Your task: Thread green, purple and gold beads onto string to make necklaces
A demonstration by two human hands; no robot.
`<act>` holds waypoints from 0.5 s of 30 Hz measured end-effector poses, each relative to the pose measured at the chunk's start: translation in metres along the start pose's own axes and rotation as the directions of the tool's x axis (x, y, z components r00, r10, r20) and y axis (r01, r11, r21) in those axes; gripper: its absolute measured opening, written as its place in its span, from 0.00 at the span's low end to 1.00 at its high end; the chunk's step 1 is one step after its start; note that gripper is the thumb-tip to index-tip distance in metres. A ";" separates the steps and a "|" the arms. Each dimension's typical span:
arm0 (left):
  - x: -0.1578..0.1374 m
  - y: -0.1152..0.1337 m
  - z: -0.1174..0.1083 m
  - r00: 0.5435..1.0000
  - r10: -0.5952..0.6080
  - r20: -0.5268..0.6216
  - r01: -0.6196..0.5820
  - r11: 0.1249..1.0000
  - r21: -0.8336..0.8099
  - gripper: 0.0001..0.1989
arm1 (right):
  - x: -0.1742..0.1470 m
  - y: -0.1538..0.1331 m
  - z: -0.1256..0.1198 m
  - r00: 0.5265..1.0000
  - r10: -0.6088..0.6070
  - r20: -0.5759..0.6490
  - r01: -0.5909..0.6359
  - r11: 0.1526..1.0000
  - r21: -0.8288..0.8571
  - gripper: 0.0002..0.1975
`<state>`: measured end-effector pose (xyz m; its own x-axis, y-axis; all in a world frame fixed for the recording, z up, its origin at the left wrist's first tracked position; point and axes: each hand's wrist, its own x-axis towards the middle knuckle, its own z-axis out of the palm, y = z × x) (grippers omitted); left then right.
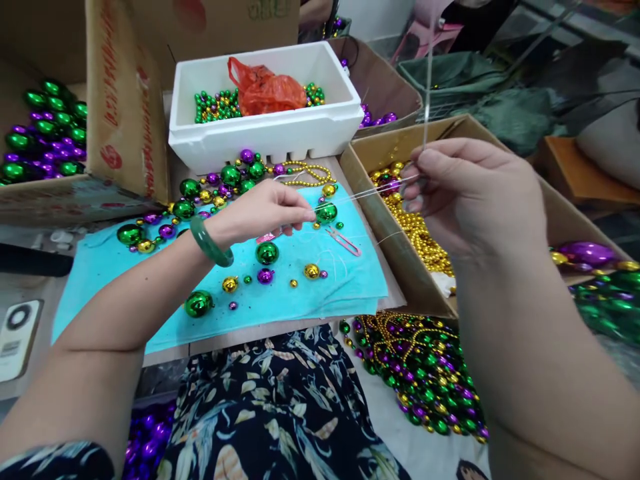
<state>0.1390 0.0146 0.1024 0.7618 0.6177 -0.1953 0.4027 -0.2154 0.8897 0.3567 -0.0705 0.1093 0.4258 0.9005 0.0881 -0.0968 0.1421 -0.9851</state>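
Note:
Above the turquoise cloth (280, 300), my left hand (273, 207) is closed in a pinch on thin white string (357, 195). The string stretches across to my right hand (465, 187), whose fingers are also pinched on it. A strand of it also runs straight up from my right fingertips. Loose shiny ball beads lie on the cloth below, among them a green ball (267, 253), a purple ball (265, 275) and a gold ball (311, 271). Pink thread snips (345, 241) rest near the cloth's right side. A strung row of green, purple and gold balls (184, 209) curves behind my left forearm.
A white foam box (265, 140) with small beads and a red plastic bag (270, 92) stands at the back. Cardboard boxes flank the cloth, left (127, 120) and right (400, 267). Finished-looking bead strands (425, 373) hang in a heap at the lower right. A phone (20, 337) lies far left.

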 end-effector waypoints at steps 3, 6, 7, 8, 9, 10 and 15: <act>-0.019 -0.013 -0.013 0.997 -0.063 -0.052 0.065 0.998 0.027 0.11 | 0.000 0.004 -0.006 0.995 0.018 -0.097 -0.016 1.000 0.021 0.03; -0.042 -0.024 -0.021 0.991 -0.103 -0.088 0.108 0.993 0.051 0.12 | 0.000 0.015 -0.013 0.982 0.064 -0.178 -0.059 0.998 0.034 0.04; -0.049 -0.027 -0.023 0.989 -0.109 -0.099 0.115 0.992 0.054 0.12 | -0.001 0.020 -0.015 0.978 0.076 -0.195 -0.071 0.997 0.031 0.04; -0.056 -0.031 -0.025 0.987 -0.113 -0.113 0.120 0.992 0.049 0.12 | -0.002 0.026 -0.018 0.975 0.081 -0.209 -0.078 0.997 0.023 0.04; -0.062 -0.035 -0.026 0.984 -0.118 -0.131 0.123 0.992 0.035 0.12 | -0.004 0.032 -0.020 0.972 0.078 -0.223 -0.078 0.997 0.009 0.03; -0.068 -0.039 -0.027 0.980 -0.126 -0.153 0.129 0.991 0.013 0.12 | -0.006 0.039 -0.023 0.969 0.070 -0.236 -0.074 0.997 -0.010 0.03; -0.094 -0.052 -0.030 0.934 -0.141 -0.330 0.098 0.985 -0.142 0.08 | -0.021 0.082 -0.042 0.953 0.106 -0.285 -0.153 0.978 -0.145 0.04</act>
<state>0.0314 -0.0097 0.0873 0.4873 0.8563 -0.1713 0.3993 -0.0441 0.9157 0.3779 -0.0947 0.0210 0.6518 0.7558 -0.0630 -0.0289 -0.0584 -0.9979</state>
